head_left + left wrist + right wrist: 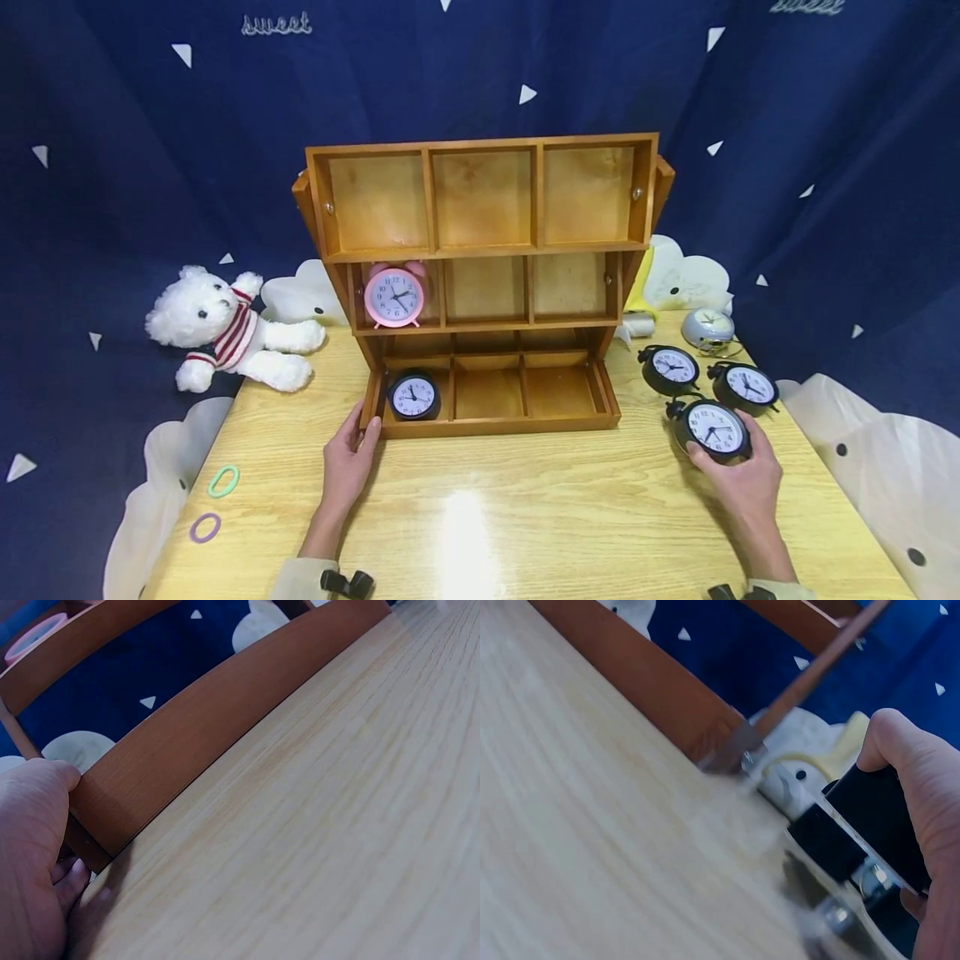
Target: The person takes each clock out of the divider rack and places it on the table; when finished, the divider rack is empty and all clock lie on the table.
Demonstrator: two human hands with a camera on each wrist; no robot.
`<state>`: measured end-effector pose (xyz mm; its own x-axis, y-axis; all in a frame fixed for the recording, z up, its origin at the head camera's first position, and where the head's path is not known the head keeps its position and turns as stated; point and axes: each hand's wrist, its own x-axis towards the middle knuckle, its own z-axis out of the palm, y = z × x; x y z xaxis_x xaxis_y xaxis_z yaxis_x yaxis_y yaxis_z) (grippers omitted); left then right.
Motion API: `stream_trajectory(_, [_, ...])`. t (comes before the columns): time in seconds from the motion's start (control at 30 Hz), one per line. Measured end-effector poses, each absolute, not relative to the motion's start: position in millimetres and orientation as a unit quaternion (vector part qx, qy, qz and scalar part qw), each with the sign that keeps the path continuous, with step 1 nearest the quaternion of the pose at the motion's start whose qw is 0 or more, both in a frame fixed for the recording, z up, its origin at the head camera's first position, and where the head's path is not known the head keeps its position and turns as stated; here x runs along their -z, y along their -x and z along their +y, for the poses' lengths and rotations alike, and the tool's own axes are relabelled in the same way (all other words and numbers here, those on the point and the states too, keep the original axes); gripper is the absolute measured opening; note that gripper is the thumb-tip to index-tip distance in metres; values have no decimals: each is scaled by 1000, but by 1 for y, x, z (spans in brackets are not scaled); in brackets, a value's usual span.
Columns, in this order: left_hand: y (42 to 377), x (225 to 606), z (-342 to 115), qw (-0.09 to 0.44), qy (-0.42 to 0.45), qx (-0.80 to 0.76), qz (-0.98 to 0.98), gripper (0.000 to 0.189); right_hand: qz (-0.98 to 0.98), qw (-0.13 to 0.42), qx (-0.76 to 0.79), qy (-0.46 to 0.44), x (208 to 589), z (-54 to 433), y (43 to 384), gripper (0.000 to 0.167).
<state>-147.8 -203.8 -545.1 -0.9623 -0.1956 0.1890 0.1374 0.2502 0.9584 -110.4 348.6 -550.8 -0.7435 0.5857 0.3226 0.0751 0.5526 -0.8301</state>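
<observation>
My left hand (351, 458) grips the front left corner of a wooden tiered shelf (495, 425), thumb on its front board in the left wrist view. Out to the right, my right hand (750, 479) holds a black alarm clock (712, 429) by its sides, its white dial facing up toward me. Two more black alarm clocks (670, 369) (746, 386) stand just behind it. A pink alarm clock (394, 297) sits in the shelf's middle-tier left compartment. Another black clock (413, 396) is in the bottom-tier left compartment.
A silver-grey clock (707, 329) stands at the table's back right. Beside the shelf's right side is a partly hidden yellow and white object (640, 312). A white teddy bear (240, 333) lies at the back left, with green (213, 486) and purple rings (193, 532) nearer me.
</observation>
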Motion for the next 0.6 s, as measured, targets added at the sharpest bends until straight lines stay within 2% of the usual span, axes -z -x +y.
stream_trajectory(0.6, [146,543,-202,142,-16,612,-778,49,-833,286,-376,289,574,414,79,81])
